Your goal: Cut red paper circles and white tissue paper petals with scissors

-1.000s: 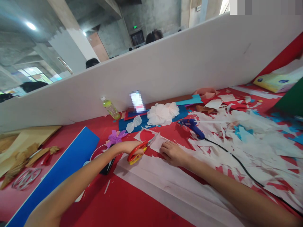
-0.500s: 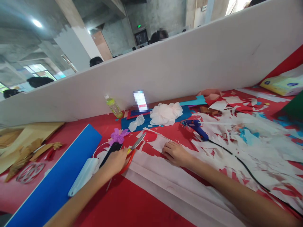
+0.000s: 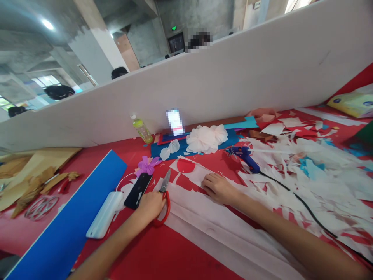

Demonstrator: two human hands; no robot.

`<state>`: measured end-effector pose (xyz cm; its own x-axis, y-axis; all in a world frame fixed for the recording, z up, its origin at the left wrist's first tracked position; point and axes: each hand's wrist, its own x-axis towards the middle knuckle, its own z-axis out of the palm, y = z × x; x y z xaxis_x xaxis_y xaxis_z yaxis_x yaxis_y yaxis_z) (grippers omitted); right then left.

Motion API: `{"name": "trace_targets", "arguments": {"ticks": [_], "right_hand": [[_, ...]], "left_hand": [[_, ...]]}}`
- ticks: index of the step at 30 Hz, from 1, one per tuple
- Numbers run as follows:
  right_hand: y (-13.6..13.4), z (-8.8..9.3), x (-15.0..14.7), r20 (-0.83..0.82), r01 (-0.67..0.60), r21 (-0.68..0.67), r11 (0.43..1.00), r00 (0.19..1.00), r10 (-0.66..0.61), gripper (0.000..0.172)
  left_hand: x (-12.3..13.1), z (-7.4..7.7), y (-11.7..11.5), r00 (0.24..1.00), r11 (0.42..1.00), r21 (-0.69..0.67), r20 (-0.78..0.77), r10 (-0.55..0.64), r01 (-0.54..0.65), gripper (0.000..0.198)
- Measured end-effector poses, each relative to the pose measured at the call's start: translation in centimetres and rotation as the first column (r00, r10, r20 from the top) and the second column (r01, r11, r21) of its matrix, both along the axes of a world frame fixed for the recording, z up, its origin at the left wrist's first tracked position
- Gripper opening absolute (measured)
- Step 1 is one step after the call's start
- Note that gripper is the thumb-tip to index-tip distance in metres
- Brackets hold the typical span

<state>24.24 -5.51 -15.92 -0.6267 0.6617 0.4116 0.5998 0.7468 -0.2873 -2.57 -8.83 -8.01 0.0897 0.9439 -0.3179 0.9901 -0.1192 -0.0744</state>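
My left hand is closed on a pair of scissors with red handles, and the blades point away from me. Beneath and beside the scissors lies a long sheet of thin white paper with fold lines and a cut-out gap at its far end. My right hand rests on that sheet's right side, fingers bent and pressed to it. A black phone lies just left of my left hand, near a purple paper flower.
A blue glue gun with a black cord lies right of my right hand, beside heaped white paper scraps. Farther back are a white paper flower, a bottle and a lit phone against the partition. A blue board is left.
My left hand has turned the scissors more upright and drawn them back from the cut area. More of the black phone shows. My right hand stays on the sheet.
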Motion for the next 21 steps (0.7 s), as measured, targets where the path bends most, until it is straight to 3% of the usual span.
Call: {"name": "trace_targets", "arguments": {"ticks": [3, 6, 9, 12, 13, 16, 21], "right_hand": [[0.0, -0.1, 0.0, 0.004, 0.002, -0.005, 1.000, 1.000, -0.002, 0.020], [0.0, -0.1, 0.0, 0.004, 0.000, -0.013, 1.000, 1.000, 0.000, 0.018], [0.0, 0.0, 0.1, 0.008, 0.005, -0.008, 1.000, 1.000, -0.005, 0.017], [0.0, 0.2, 0.0, 0.025, 0.007, -0.005, 1.000, 1.000, -0.007, 0.016], [0.0, 0.2, 0.0, 0.031, 0.008, -0.005, 1.000, 0.999, -0.008, 0.015], [0.0, 0.3, 0.0, 0.035, 0.013, -0.005, 1.000, 0.999, -0.013, 0.014], [-0.1, 0.6, 0.0, 0.031, 0.016, -0.013, 1.000, 0.999, -0.015, 0.011]], "left_hand": [[0.5, 2.1, 2.6, 0.995, 0.998, -0.018, -0.072, -0.069, 0.068, 0.034], [2.0, 3.0, 6.8, 0.993, 0.983, 0.147, 0.003, -0.115, 0.114, 0.036], [3.6, 1.7, 11.3, 0.989, 0.975, 0.172, 0.037, -0.145, 0.137, 0.041], [4.5, -0.4, 14.8, 0.959, 0.961, 0.088, 0.087, -0.271, 0.263, 0.077], [4.7, -0.9, 15.6, 0.945, 0.950, 0.066, 0.103, -0.309, 0.304, 0.081], [4.6, -1.7, 17.5, 0.917, 0.925, 0.001, 0.131, -0.378, 0.381, 0.067], [4.3, -1.6, 18.9, 0.912, 0.919, -0.001, 0.121, -0.392, 0.395, 0.048]]}}
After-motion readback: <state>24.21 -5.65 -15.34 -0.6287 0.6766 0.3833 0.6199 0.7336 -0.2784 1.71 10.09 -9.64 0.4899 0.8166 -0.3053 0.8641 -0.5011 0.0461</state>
